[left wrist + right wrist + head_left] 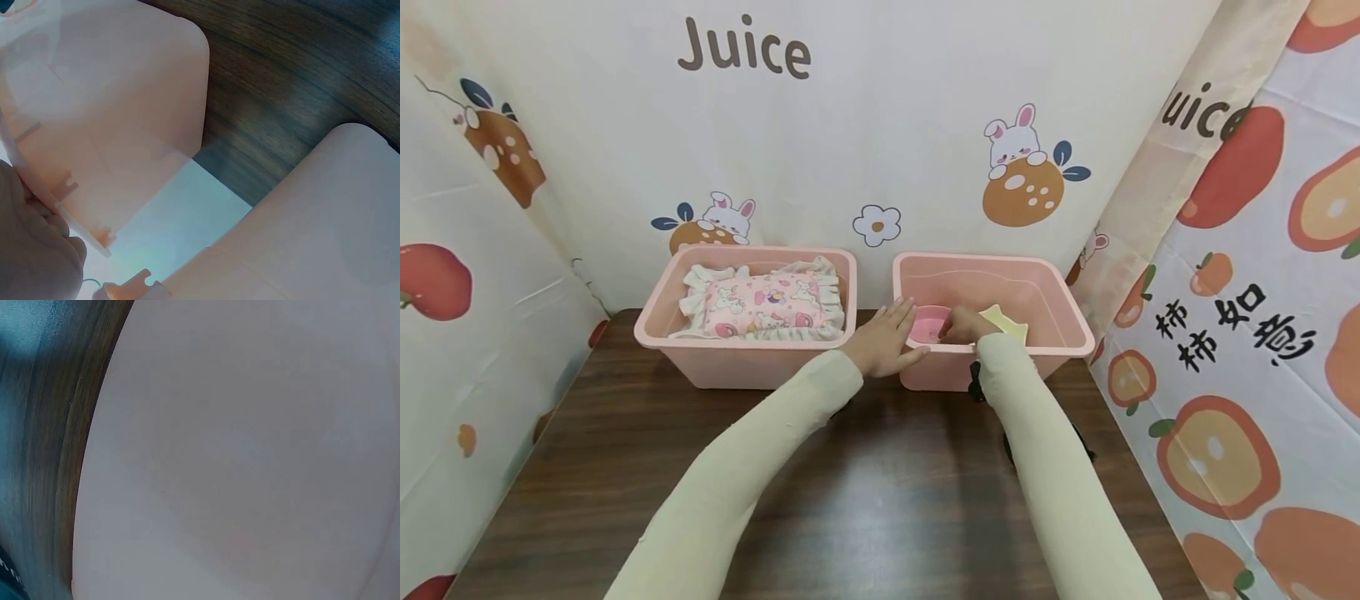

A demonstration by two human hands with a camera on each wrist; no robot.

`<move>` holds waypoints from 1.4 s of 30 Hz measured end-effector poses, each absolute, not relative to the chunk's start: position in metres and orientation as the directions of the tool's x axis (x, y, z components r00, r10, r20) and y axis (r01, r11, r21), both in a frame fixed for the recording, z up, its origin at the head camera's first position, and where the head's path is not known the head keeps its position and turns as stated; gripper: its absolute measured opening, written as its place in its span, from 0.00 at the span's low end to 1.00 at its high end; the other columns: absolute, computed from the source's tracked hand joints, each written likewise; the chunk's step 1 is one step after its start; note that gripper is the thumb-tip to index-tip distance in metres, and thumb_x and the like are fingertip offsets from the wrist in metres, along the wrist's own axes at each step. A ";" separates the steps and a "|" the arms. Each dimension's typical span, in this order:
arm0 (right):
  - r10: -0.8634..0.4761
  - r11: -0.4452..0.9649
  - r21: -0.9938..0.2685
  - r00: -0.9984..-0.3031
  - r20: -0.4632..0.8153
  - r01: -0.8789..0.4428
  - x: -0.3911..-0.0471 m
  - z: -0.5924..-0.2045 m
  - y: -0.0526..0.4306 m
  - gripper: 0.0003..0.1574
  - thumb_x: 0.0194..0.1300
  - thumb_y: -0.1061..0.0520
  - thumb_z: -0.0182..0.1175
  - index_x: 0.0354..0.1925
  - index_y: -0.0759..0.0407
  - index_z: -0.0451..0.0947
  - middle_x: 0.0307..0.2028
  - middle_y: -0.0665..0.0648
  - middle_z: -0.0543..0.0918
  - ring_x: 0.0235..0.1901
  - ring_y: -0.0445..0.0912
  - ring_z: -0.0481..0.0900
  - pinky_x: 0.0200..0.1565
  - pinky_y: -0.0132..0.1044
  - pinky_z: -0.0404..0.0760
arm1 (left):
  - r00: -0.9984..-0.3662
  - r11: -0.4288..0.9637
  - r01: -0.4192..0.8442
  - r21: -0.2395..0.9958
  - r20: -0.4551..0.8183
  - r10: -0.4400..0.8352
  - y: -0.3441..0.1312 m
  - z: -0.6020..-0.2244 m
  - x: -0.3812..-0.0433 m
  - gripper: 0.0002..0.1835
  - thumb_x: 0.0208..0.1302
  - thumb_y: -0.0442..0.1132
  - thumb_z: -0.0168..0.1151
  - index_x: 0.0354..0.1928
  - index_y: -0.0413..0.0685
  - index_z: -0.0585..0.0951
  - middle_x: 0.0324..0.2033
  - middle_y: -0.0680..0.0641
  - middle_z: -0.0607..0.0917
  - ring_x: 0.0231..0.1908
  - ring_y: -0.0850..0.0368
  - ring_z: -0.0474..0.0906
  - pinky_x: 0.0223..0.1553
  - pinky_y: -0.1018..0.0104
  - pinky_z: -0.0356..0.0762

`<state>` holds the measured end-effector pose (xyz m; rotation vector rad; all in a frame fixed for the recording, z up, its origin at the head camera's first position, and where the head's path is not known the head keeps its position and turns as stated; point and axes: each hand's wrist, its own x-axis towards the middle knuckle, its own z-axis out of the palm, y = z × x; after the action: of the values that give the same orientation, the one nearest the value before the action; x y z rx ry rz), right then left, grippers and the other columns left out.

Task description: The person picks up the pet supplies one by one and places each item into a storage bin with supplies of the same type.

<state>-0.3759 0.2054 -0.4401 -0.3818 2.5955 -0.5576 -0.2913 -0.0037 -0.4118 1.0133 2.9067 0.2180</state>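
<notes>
My left hand rests with straight fingers on the left rim of the right pink bin. In the left wrist view, the same hand lies against a bin's rim. Inside that right bin, my right hand reaches over the front rim and grips the right side of a pink bowl; its fingertips are partly hidden. Beside the hand sits a pale yellow dish with a pointed edge, partly covered by the wrist. The right wrist view holds mostly the bin's wall, with no fingers showing.
A second pink bin stands to the left, holding a frilled pink pillow with a printed pattern. A narrow gap separates the bins. Both stand at the back of a dark wooden table, against printed curtains.
</notes>
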 end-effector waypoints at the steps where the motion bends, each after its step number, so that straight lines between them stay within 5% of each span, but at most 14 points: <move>1: -0.347 0.879 -0.453 -0.853 -0.389 -0.150 -0.376 -0.440 0.206 0.17 0.60 0.62 0.64 0.46 0.71 0.82 0.40 0.65 0.85 0.35 0.50 0.80 0.42 0.39 0.82 | -0.783 0.775 0.614 0.152 -0.006 0.622 -0.004 -0.412 -0.291 0.43 0.71 0.63 0.38 0.74 0.37 0.48 0.75 0.41 0.45 0.74 0.47 0.39 0.72 0.53 0.43; 13: -0.418 0.844 -0.500 -0.819 -0.392 -0.192 -0.370 -0.437 0.207 0.20 0.62 0.62 0.61 0.50 0.74 0.79 0.44 0.67 0.84 0.37 0.49 0.80 0.45 0.38 0.81 | -0.786 0.777 0.611 0.152 -0.005 0.619 0.000 -0.413 -0.289 0.43 0.71 0.64 0.38 0.74 0.38 0.48 0.75 0.41 0.46 0.74 0.48 0.39 0.72 0.54 0.44; 25: -0.368 0.803 -0.589 -0.848 -0.380 -0.085 -0.363 -0.434 0.208 0.25 0.65 0.61 0.60 0.56 0.76 0.73 0.52 0.70 0.80 0.48 0.56 0.79 0.55 0.47 0.77 | -0.782 0.773 0.618 0.143 0.004 0.624 0.002 -0.414 -0.289 0.43 0.71 0.63 0.38 0.74 0.38 0.48 0.75 0.41 0.46 0.74 0.49 0.39 0.72 0.53 0.46; 32: -0.373 0.824 -0.544 -0.873 -0.315 -0.156 -0.363 -0.429 0.207 0.25 0.64 0.60 0.61 0.56 0.75 0.74 0.54 0.71 0.78 0.48 0.58 0.79 0.49 0.47 0.80 | -0.780 0.770 0.619 0.153 0.010 0.626 0.000 -0.411 -0.288 0.43 0.71 0.63 0.39 0.74 0.36 0.50 0.75 0.41 0.47 0.74 0.47 0.41 0.72 0.53 0.46; 42: -0.362 0.834 -0.515 -0.900 -0.243 -0.197 -0.353 -0.405 0.212 0.24 0.64 0.57 0.61 0.54 0.70 0.77 0.52 0.69 0.80 0.53 0.60 0.78 0.54 0.53 0.76 | -0.788 0.779 0.602 0.175 -0.028 0.615 -0.003 -0.413 -0.292 0.44 0.71 0.65 0.36 0.74 0.38 0.46 0.75 0.42 0.42 0.75 0.48 0.37 0.73 0.55 0.41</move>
<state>-0.3534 0.2118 -0.4047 -0.4219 2.6824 -0.7028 -0.2922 -0.0025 -0.4132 0.9882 2.8837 0.2409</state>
